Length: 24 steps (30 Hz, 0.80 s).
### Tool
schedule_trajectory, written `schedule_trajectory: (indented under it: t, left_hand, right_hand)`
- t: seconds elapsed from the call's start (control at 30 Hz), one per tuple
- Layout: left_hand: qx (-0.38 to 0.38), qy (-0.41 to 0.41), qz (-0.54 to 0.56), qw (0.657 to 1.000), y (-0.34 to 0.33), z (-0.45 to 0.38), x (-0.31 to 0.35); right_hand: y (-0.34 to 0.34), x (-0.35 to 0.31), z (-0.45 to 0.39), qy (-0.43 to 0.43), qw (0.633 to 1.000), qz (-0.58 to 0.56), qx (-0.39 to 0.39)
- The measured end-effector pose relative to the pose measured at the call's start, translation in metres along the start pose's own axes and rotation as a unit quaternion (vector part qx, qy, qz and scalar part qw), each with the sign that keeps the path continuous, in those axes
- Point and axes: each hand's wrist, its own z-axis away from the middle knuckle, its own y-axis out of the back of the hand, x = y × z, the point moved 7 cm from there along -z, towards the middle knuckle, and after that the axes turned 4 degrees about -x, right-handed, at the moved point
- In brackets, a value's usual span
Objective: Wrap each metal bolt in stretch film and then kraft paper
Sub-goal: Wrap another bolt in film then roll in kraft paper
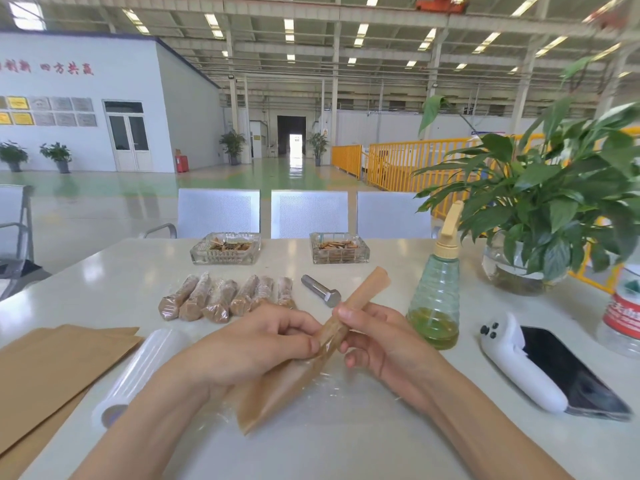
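Note:
Both hands hold a long roll of kraft paper (360, 296) tilted up to the right above the table; whatever is inside is hidden. My left hand (263, 344) pinches its middle from the left, and my right hand (374, 332) grips it from the right. Clear stretch film (332, 382) clings around the roll's lower end and trails onto the table. One bare metal bolt (320, 291) lies just beyond my hands. Several wrapped bolts (225, 297) lie in a row to its left. A stretch film roll (138, 372) and kraft paper sheets (52, 368) lie at left.
A green spray bottle (437, 299) stands right of my hands. A white device and a dark phone (568, 372) lie at right, with a water bottle (623, 317) and potted plant (540, 216) behind. Two glass ashtrays (225, 249) sit at the far edge of the white table (346, 452).

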Motion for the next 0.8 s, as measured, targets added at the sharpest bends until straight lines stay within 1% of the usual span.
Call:
schedule_trajectory:
  t: [0.2, 0.37, 0.53, 0.8]
  left_hand:
    - [-0.029, 0.004, 0.056, 0.998, -0.005, -0.004, -0.006]
    - [-0.031, 0.044, 0.083, 0.995, -0.006, 0.001, -0.019]
    - [-0.014, 0.05, 0.1, 0.994, -0.008, 0.002, -0.024]
    - [-0.015, 0.035, 0.102, 0.994, -0.012, 0.002, -0.019]
  right_hand:
    - [0.007, -0.004, 0.0, 0.016, 1.0, 0.019, 0.005]
    - [0.024, -0.014, 0.002, 0.05, 0.995, 0.006, 0.082]
    - [0.013, -0.003, 0.001, 0.016, 0.997, 0.032, 0.062]
    - [0.002, 0.001, 0.002, 0.0, 0.999, 0.03, 0.023]
